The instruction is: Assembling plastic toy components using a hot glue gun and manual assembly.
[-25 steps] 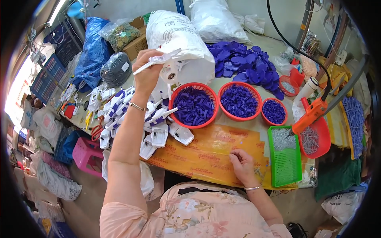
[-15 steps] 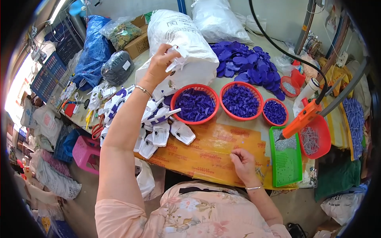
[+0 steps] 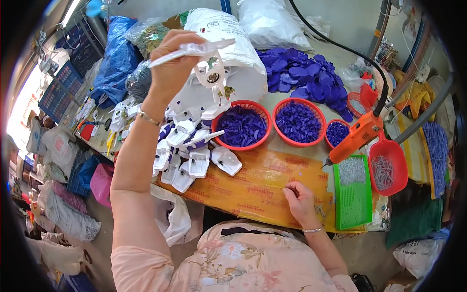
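Observation:
My left hand (image 3: 171,57) is raised in front of the big white sack (image 3: 233,46). It is closed around a white plastic part (image 3: 194,50), a flat, long piece. Below this hangs a white frame with a dark round centre (image 3: 213,78); whether the two are joined I cannot tell. Under the raised arm lie several white boat-shaped plastic housings (image 3: 198,163), heaped with purple pieces. My right hand (image 3: 299,200) rests on the orange taped work mat (image 3: 258,175), fingers curled in and thumb against them, with nothing visible in it.
Red baskets (image 3: 243,144) of purple parts stand behind the mat. An orange electric screwdriver (image 3: 357,136) hangs above a green tray (image 3: 353,204) of small metal pieces. Beside that sits a red scoop (image 3: 403,168) with long pins. Purple discs (image 3: 311,78) are piled behind.
My left hand has moved left and up, and the white part in it has turned, showing the frame with the round centre. The screwdriver has swung left. My right hand stays put.

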The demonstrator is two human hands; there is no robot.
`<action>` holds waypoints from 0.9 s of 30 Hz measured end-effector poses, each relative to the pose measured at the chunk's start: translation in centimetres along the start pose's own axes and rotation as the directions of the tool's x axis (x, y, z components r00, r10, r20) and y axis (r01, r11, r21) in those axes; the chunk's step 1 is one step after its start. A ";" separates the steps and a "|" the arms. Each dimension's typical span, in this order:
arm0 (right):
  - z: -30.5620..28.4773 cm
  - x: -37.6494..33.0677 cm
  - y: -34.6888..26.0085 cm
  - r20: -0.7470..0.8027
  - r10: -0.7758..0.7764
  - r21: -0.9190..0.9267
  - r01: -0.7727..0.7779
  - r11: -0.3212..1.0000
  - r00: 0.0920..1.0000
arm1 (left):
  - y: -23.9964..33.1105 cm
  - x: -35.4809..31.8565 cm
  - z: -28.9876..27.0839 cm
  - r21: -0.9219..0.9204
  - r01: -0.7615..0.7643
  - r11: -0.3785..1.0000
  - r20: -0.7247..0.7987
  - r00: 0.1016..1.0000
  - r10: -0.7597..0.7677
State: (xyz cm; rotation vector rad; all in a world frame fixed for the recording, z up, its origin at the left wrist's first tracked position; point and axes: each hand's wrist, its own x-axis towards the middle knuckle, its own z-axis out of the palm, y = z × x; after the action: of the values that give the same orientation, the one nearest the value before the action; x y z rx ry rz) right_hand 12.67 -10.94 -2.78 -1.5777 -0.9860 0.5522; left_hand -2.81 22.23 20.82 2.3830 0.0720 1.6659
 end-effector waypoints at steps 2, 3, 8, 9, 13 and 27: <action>-0.1 0.0 -0.2 -0.009 0.010 -0.006 -0.010 1.000 1.000 | 2.4 0.3 0.0 -0.210 0.104 0.972 -0.047 0.992 -0.116; -0.1 0.0 -0.2 -0.013 0.012 0.005 -0.011 1.000 1.000 | 3.5 0.2 0.3 -0.335 0.153 0.930 -0.060 0.981 -0.183; 0.0 -0.1 0.9 -0.048 0.104 0.137 -0.096 0.986 0.993 | 7.0 -3.5 4.2 -0.529 0.368 0.765 -0.005 0.900 -0.437; -0.2 0.0 0.7 -0.064 0.124 0.130 -0.115 0.985 0.990 | 8.0 -4.9 5.5 -0.563 0.445 0.697 0.024 0.851 -0.524; -1.3 0.5 -1.0 -0.130 0.208 0.334 -0.155 0.930 0.969 | 9.8 -12.1 10.5 -0.717 0.609 0.338 0.213 0.654 -0.726; -2.9 -1.0 -2.5 -0.282 -0.011 0.043 0.024 0.999 0.959 | 10.5 -17.0 11.6 -0.716 0.621 0.321 0.160 0.592 -0.790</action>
State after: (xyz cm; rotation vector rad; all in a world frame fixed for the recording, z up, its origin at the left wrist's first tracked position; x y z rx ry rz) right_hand 13.70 -13.38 0.18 -1.5548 -0.7647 0.3230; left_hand 1.05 7.22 3.64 1.2186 0.3864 1.1485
